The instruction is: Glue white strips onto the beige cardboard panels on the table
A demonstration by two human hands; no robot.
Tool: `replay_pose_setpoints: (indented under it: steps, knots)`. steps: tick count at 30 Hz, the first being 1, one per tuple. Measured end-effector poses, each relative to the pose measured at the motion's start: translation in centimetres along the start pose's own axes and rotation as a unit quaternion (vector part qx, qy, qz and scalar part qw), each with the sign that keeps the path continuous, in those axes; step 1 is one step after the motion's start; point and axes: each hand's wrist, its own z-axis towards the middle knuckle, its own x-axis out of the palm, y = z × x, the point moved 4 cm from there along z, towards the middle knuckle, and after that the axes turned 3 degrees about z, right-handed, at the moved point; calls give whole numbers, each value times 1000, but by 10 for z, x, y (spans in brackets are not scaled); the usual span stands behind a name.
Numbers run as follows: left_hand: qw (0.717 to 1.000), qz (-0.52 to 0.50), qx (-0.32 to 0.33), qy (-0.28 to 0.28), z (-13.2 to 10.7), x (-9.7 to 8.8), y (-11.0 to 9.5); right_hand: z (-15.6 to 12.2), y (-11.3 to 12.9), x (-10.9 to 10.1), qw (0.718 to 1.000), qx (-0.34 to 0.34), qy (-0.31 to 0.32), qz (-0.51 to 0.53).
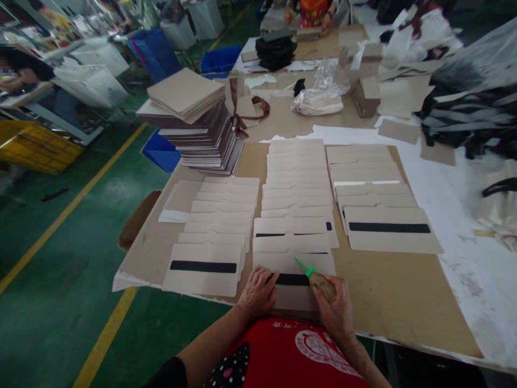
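My right hand (pixel 337 312) is closed around a small glue bottle (pixel 321 280) with a green nozzle that points up and left over the nearest beige card (pixel 297 293). That card carries a black strip (pixel 293 279) across it. My left hand (pixel 258 293) rests on the card's left part, fingers bent down at the strip's left end. Three columns of overlapping beige cards (pixel 297 183) lie on the brown table board (pixel 388 291) in front of me, a few showing black strips.
A tall stack of brown and beige boards (pixel 197 126) stands at the table's far left. Plastic bags (pixel 321 97), ribbons and dark piles lie beyond. Another person (pixel 311 13) works at the far end. Blue bins (pixel 220 59) and green floor lie to the left.
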Motion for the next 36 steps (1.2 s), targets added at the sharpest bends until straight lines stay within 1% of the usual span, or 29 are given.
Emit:
replay_pose_setpoints:
  steps: [6, 14, 19, 22, 28, 30, 32, 34, 36]
  knots:
    - [1000, -5, -1, 8, -2, 1, 0, 1, 11, 21, 1000, -13, 29, 0]
    - [998, -51, -18, 21, -6, 2, 3, 5, 29, 51, 997, -40, 69, 16]
    - [999, -46, -14, 19, -9, 2, 2, 3, 41, 67, 993, -54, 99, 21]
    - [999, -46, -17, 20, -10, 3, 3, 1, 43, 78, 991, -66, 117, 20]
    - [999, -48, 0, -25, -7, -2, 1, 2, 44, 98, 988, -63, 138, 40]
    - [998, -42, 3, -43, -6, -5, 0, 4, 48, 101, 988, -34, 142, 55]
    - [998, -39, 4, -48, -7, -6, 0, 6, 53, 99, 984, 29, 149, 92]
    - [998, -44, 1, -36, -7, -6, 0, 8, 56, 93, 967, 120, 158, 159]
    - [998, -51, -3, -23, -8, -6, 1, 12, 55, 80, 943, 199, 147, 223]
